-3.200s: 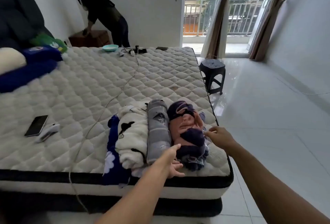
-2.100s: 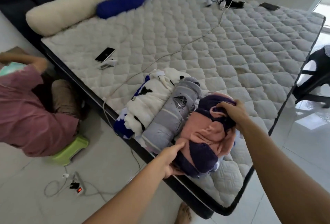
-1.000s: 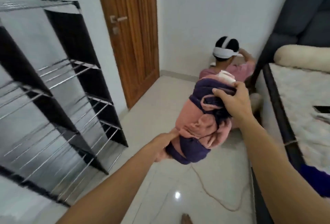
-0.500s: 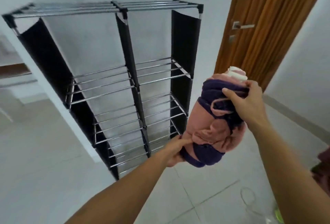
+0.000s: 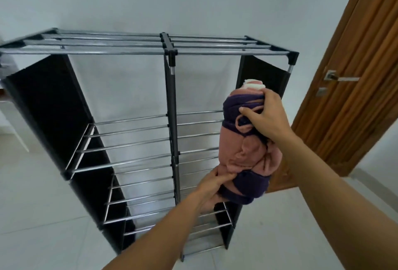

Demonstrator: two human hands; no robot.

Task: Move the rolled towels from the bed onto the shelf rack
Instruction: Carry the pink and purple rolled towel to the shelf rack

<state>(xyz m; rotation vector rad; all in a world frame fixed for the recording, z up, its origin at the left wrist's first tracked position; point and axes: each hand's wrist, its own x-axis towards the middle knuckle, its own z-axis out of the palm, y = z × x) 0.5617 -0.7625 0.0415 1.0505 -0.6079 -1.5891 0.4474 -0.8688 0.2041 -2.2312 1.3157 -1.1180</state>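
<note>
I hold a rolled pink and purple towel (image 5: 245,151) upright in the air with both hands. My right hand (image 5: 267,119) grips its upper end, fingers curled round the purple band. My left hand (image 5: 212,185) grips its lower end from the left. The towel hangs in front of the right column of the shelf rack (image 5: 170,54), a black frame with silver bar shelves in two columns. No towel lies on any shelf that I can see. The bed is out of view.
The rack stands against a white wall on a pale tiled floor (image 5: 43,216). A brown wooden door (image 5: 355,97) with a metal handle (image 5: 340,78) is shut just right of the rack.
I lifted the towel off the bed with both hands and turned to the rack. Over the last half second the rack has come closer and more square to me; my grip is unchanged.
</note>
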